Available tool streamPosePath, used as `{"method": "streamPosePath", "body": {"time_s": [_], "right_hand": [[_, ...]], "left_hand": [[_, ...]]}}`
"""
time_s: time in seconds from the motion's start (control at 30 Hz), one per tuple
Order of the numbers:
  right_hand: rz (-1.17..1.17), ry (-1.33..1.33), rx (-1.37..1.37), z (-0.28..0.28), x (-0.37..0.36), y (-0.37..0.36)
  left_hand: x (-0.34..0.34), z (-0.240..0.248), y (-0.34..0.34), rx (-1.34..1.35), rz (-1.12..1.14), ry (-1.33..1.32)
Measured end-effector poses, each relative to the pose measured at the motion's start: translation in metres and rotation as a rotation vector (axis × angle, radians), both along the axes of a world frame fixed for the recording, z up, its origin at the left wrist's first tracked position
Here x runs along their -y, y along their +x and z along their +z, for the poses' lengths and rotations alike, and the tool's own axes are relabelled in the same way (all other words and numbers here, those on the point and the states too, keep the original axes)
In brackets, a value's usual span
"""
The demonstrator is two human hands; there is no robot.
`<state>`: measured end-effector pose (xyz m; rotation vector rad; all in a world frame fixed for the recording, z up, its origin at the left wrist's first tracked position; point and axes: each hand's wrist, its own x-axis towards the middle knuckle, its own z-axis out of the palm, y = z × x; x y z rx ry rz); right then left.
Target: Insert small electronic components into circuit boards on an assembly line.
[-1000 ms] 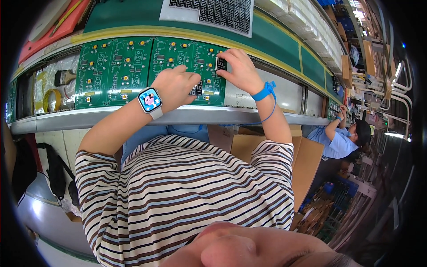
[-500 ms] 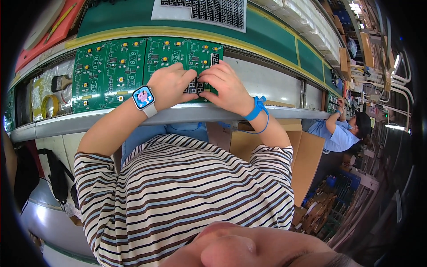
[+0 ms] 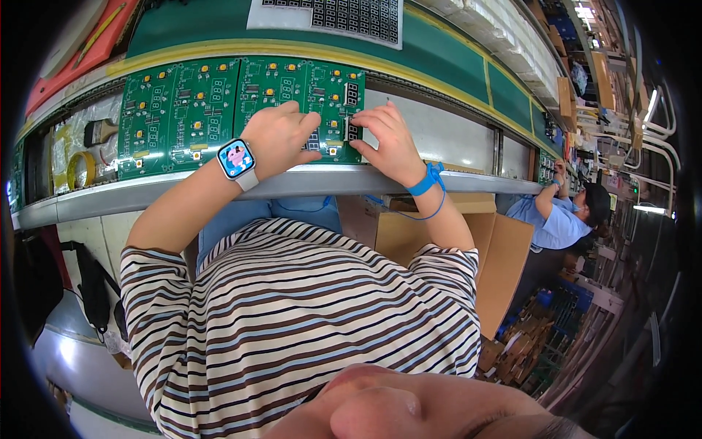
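Green circuit boards [image 3: 272,106] with yellow-topped buttons lie in a row on the rail in front of me. My left hand [image 3: 280,141] is closed, thumb and fingers around dark seven-segment displays [image 3: 314,140] above the boards; its palm hides part of them. At the right edge of the rightmost board, my right hand [image 3: 391,144] pinches another seven-segment display [image 3: 353,131] by its ends, thumb at the near end and fingers at the far end. Just beyond it, a seven-segment display [image 3: 352,94] sits on the same board.
A white tray [image 3: 281,17] of several displays lies on the green bench beyond the rail. At the left are a brush [image 3: 100,134] and a yellow tape roll [image 3: 82,170]. A cardboard box [image 3: 475,252] stands below the rail. Another person [image 3: 552,212] works farther right.
My right hand has moved right, away from my left hand, with a display between its fingers. My left hand stays nearly in place.
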<state>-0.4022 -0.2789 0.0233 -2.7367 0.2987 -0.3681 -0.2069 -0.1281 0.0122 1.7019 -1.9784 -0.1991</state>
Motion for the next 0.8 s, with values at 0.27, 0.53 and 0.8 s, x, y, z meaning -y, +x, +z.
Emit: {"method": "streamPosePath", "body": {"time_s": [0.27, 0.53, 0.8], "right_hand": [[0.003, -0.052, -0.022, 0.001, -0.003, 0.001], [0.011, -0.063, -0.041, -0.002, -0.002, 0.001], [0.121, -0.028, 0.028, 0.021, -0.032, 0.029]], "left_hand": [[0.000, 0.001, 0.000, 0.003, 0.004, 0.029], [0.000, -0.001, 0.001, 0.017, 0.002, 0.044], [-0.001, 0.005, 0.000, -0.123, 0.017, -0.017]]}}
